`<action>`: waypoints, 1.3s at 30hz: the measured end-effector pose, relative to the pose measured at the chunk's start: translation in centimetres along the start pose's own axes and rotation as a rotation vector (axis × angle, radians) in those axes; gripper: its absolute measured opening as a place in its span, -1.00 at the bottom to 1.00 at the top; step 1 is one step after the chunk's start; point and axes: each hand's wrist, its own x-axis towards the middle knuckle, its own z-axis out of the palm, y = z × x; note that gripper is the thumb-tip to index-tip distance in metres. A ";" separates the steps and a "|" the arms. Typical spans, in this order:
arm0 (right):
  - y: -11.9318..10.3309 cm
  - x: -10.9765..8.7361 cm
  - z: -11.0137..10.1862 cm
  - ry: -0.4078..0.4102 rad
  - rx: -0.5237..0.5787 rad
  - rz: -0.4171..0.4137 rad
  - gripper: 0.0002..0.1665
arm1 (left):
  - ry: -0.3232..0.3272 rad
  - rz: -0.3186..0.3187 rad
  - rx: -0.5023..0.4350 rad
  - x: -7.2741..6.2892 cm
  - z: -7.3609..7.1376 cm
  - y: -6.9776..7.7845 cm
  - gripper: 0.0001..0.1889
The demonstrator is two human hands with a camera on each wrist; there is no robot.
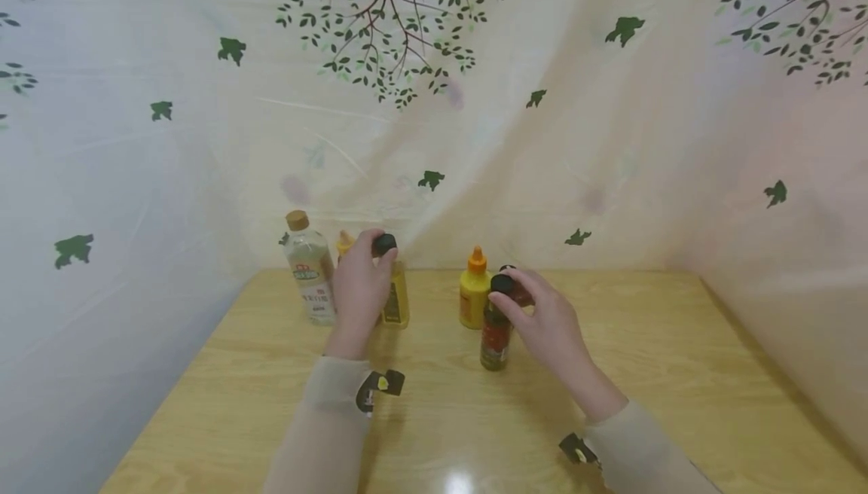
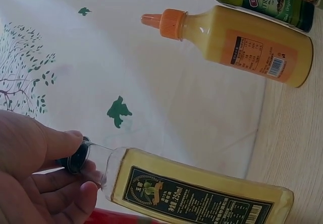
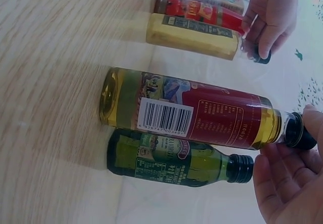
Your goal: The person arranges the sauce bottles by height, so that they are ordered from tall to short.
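My left hand [image 1: 361, 279] pinches the black cap of a squarish bottle of yellow oil [image 2: 202, 183] with a black label. The bottle stands upright on the table; part of it is hidden by the hand in the head view. On the right, my right hand [image 1: 552, 321] holds the black cap of an oil bottle [image 3: 202, 110] with a red label and a barcode, between thumb and fingers. Close beside that one is a green olive oil bottle [image 3: 166, 158], its black cap near the fingertips. In the head view the right hand mostly covers the green bottle.
A yellow squeeze bottle [image 1: 473, 294] with an orange nozzle stands behind the red-label bottle. At the left are a clear bottle [image 1: 310, 275] with a brown cap and a red bottle [image 3: 202, 12] with tomato pictures. A printed curtain [image 1: 475, 178] hangs behind the wooden table [image 1: 434, 419].
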 end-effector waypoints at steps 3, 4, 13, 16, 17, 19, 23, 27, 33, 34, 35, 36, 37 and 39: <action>0.0 -0.1 -0.1 -0.006 -0.012 0.003 -0.43 | 0.001 0.011 0.013 0.0 0.2 0.0 -0.48; -0.1 -0.1 -0.2 -0.009 -0.018 0.000 -0.43 | 0.002 0.016 0.018 -0.1 0.2 0.0 -0.49; -0.8 -0.1 -0.7 -0.037 -0.087 -0.031 -0.42 | -0.007 0.021 0.022 -0.3 0.1 0.1 -0.51; -1.1 0.0 -0.8 -0.057 -0.084 -0.031 -0.44 | -0.022 0.010 0.023 -0.3 0.0 0.1 -0.51; -1.2 0.1 -0.9 -0.061 -0.080 -0.029 -0.44 | -0.027 0.007 0.023 -0.3 -0.1 0.1 -0.51; -1.6 0.3 -1.0 -0.070 -0.064 -0.029 -0.44 | -0.035 0.002 0.025 -0.3 -0.1 0.1 -0.51; -2.6 0.9 -1.1 -0.089 -0.034 -0.042 -0.41 | -0.041 0.006 0.023 -0.2 -0.2 0.2 -0.51; -3.6 1.6 -1.1 -0.112 0.006 -0.068 -0.42 | -0.040 0.010 0.019 0.0 0.0 0.2 -0.50; -5.1 2.9 -0.7 -0.140 0.040 -0.087 -0.47 | -0.050 -0.006 0.011 0.1 0.0 0.3 -0.49; -5.4 3.1 -0.6 -0.145 0.037 -0.090 -0.47 | -0.050 -0.010 0.011 0.1 -0.1 0.3 -0.49; -5.6 3.3 -0.5 -0.148 0.033 -0.095 -0.47 | -0.049 -0.012 0.009 0.1 -0.1 0.3 -0.50; -5.9 3.6 -0.4 -0.152 0.034 -0.098 -0.47 | -0.048 -0.015 0.009 0.0 -0.2 0.3 -0.50; -6.1 3.8 -0.2 -0.152 0.031 -0.100 -0.47 | -0.047 -0.017 0.008 0.1 -0.2 0.2 -0.50; -6.5 4.2 0.0 -0.155 0.023 -0.109 -0.47 | -0.044 -0.020 0.002 0.0 -0.3 0.2 -0.50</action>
